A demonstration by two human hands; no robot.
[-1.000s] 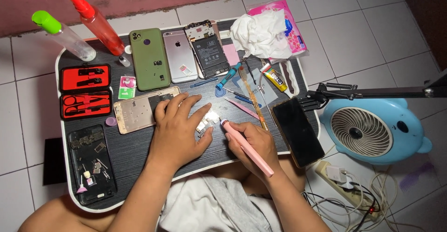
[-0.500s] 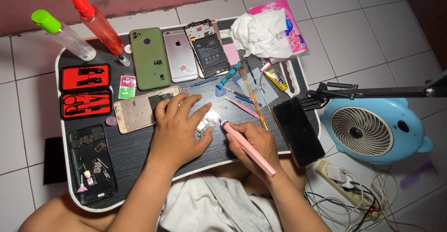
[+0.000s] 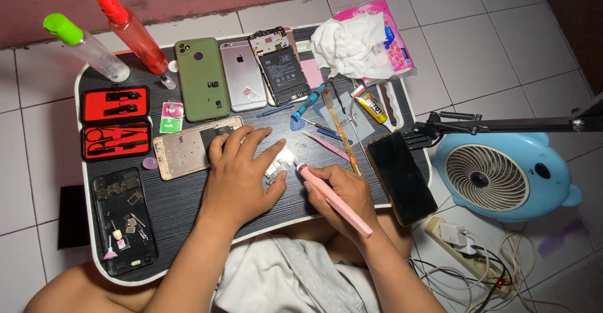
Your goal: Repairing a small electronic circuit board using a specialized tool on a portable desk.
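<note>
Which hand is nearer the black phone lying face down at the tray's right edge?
Right. The right hand holds a pink tool just left of the black phone; the left hand is farther left, beyond the right hand.

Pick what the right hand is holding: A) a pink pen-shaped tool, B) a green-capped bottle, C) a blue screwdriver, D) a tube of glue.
A: the right hand grips a pink pen-shaped tool, its tip at the small part under the left hand.

Pink pen-shaped tool (image 3: 331, 199) tilted, tip touching small lit metal part (image 3: 280, 164).
</note>
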